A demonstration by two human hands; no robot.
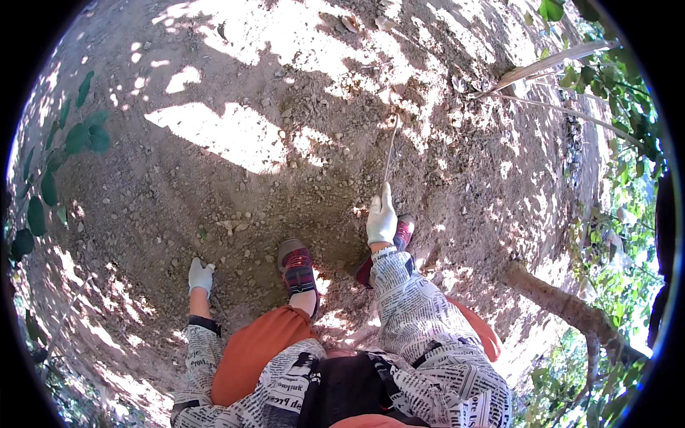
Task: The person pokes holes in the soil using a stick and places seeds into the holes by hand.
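Two grips in play: the right hand (382,220) clasps a thin rod (390,151) ahead of the right shoe (405,230), best guided steadily, while the left hand (201,277), left of that shoe, shows no readable grip.

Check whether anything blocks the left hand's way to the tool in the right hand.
Nothing visible blocks the straight line from the left hand to the tool; the left shoe sits beside it, nearer the body.

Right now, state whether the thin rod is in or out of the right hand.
In: the gloved right hand grips one end of the thin rod, which extends forward beyond it.
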